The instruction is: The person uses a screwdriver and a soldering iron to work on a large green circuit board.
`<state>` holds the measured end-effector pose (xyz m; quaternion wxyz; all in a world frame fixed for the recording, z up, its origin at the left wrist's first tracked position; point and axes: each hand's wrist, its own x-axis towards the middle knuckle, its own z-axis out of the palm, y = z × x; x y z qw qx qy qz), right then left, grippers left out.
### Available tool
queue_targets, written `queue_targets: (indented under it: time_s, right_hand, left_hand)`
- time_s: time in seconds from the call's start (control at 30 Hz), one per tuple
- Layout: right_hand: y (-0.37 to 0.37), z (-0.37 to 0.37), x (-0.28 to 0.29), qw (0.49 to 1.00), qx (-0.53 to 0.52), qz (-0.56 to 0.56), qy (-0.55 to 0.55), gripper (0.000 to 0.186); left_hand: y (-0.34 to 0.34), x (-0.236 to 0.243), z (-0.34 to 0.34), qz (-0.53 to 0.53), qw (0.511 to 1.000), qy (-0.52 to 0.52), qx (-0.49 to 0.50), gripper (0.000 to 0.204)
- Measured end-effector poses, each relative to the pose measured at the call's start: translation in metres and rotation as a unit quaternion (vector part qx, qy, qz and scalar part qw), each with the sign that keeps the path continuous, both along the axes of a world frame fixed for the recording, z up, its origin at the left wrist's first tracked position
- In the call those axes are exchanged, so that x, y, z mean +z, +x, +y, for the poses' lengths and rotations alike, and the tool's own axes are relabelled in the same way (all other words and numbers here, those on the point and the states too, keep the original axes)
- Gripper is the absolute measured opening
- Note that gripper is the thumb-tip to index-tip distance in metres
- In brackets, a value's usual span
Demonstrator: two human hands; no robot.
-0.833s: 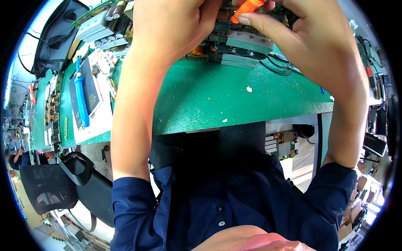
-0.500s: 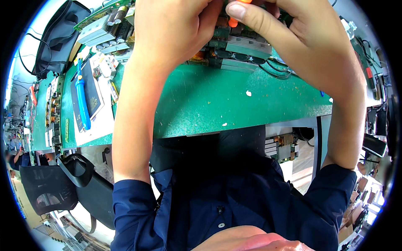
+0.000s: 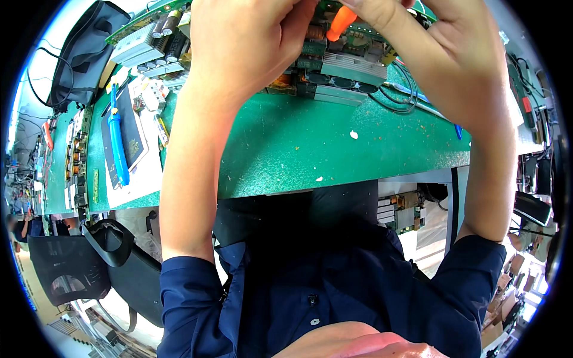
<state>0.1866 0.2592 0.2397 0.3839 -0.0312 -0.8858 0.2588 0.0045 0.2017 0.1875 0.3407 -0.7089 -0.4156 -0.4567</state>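
A large green circuit board with silver heat sinks [image 3: 355, 67] and capacitors stands at the far side of the bench, cut off by the top edge. My left hand [image 3: 245, 48] is over its middle, thumb drawn in against curled fingers; whatever they grip is hidden. To the right, my right hand [image 3: 439, 51] is closed round an orange-handled tool [image 3: 341, 25]. The handle's end points down and left from under my thumb, in front of the board. The tool's working end cannot be seen, and several fingertips lie beyond the frame.
On the green bench top [image 3: 286, 149], a blue pen-shaped tool [image 3: 117, 140] lies on a dark pad and white paper at left. Black cables [image 3: 394, 104] loop beside the board at right. A black bag [image 3: 86, 51] is at far left, a black chair [image 3: 68, 268] below.
The orange handle has tilted, and more of it shows below my right thumb. My right hand has shifted slightly up, uncovering more of the board and cables. My left hand stays nearly still.
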Motion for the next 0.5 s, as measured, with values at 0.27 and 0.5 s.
queue_targets:
  time_s: [0.27,0.5]
  right_hand:
    - [-0.004,0.002,-0.005,0.976,0.005,0.059,0.208,0.013]
    - [-0.001,-0.016,0.006,0.995,-0.055,-0.027,0.082,0.009]
  left_hand:
    - [-0.002,-0.001,0.002,-0.019,0.999,-0.001,-0.036,0.011]
    - [0.005,0.006,-0.006,-0.032,0.999,-0.028,0.006,0.008]
